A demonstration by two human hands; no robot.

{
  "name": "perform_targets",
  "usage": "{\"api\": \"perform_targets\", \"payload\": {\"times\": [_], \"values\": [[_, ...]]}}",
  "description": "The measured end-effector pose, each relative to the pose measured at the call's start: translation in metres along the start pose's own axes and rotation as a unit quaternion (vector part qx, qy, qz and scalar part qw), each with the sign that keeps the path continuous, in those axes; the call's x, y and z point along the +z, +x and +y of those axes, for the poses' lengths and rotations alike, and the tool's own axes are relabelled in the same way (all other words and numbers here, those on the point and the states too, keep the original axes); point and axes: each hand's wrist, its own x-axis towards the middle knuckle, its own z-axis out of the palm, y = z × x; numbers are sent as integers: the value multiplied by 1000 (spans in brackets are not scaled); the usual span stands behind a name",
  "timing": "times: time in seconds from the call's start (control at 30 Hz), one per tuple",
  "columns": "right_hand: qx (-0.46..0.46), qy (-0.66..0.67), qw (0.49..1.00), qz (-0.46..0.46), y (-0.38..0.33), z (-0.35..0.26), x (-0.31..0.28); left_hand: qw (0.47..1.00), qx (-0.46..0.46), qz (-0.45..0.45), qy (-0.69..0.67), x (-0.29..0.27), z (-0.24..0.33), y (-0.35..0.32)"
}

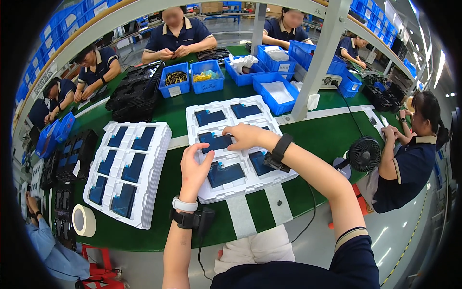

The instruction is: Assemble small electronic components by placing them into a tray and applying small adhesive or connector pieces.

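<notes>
A white moulded tray (269, 185) lies in front of me, its pockets holding dark blue flat panels with light-blue tabs. Both hands are at the panel (215, 141) in its middle-left pocket. My right hand (246, 137) has curled fingers on that panel's right end, with index and thumb at its edges. At the lower left corner, my left hand (195, 167) has thumb and index finger spread apart, the index fingertip at the panel's edge. Another panel (226, 175) lies in the pocket below. My right forearm partly covers the right-hand pockets.
Left of it, a stack of similar trays (160, 183) holds more panels. A tape roll (84, 220) stands near the front edge. Blue bins (207, 85), black trays (132, 96) and a metal post (320, 62) stand beyond. A small fan (364, 154) is at right; several people work around.
</notes>
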Motion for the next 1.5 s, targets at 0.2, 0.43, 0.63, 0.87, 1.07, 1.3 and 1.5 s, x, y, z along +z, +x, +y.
{"api": "perform_targets", "payload": {"times": [0.2,0.43,0.63,0.87,1.07,1.3,1.5], "values": [[9,-20,993,119,-13,-17,-7,1000,4,9,1,2,-7,2],[-52,45,986,152,-16,-25,-6,998,19,25,-46,7,-21,5],[-158,200,955,153,-52,-27,-27,978,44,-50,-196,1,13,4],[-108,296,942,111,-78,-19,-21,945,-22,-204,-255,3,39,-12],[-110,288,927,215,-81,-12,-5,952,-25,-191,-240,8,33,-15],[-22,444,871,211,-76,3,17,948,-75,-146,-273,7,40,-13],[-15,428,870,246,-76,3,25,941,-107,-119,-298,9,45,-14]]}}
